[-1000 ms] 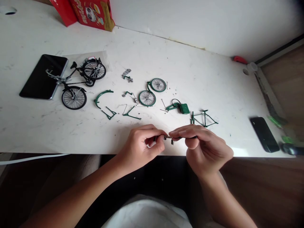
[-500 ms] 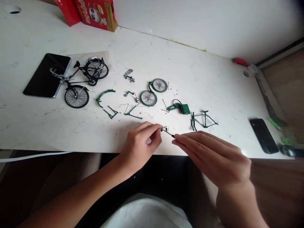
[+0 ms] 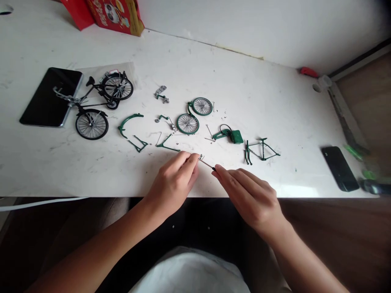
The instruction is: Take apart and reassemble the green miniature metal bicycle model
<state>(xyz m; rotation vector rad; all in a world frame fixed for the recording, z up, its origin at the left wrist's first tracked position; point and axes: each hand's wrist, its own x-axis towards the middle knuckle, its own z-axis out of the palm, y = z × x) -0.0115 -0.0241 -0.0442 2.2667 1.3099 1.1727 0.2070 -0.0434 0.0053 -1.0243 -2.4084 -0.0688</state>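
Here, the left hand (image 3: pixel 172 178) is pinching a tiny metal part (image 3: pixel 201 157) over the tabletop (image 3: pixel 275 101), while the right hand (image 3: pixel 251 197) is clamping its fingers on a slim screwdriver (image 3: pixel 207 163) that's pointing at it.

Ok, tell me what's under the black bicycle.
Under the black bicycle are a dark-screened device beneath its silver handlebars, a clear plastic bag beneath its rear, and white tabletop. Whatever its own parts cover cannot be seen.

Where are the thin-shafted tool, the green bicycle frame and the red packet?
Thin-shafted tool (image 3: pixel 207 163): head view, midway along its bare metal shaft.
Green bicycle frame (image 3: pixel 263 150): head view, on the seat tube.
Red packet (image 3: pixel 106 16): head view, on its printed front.
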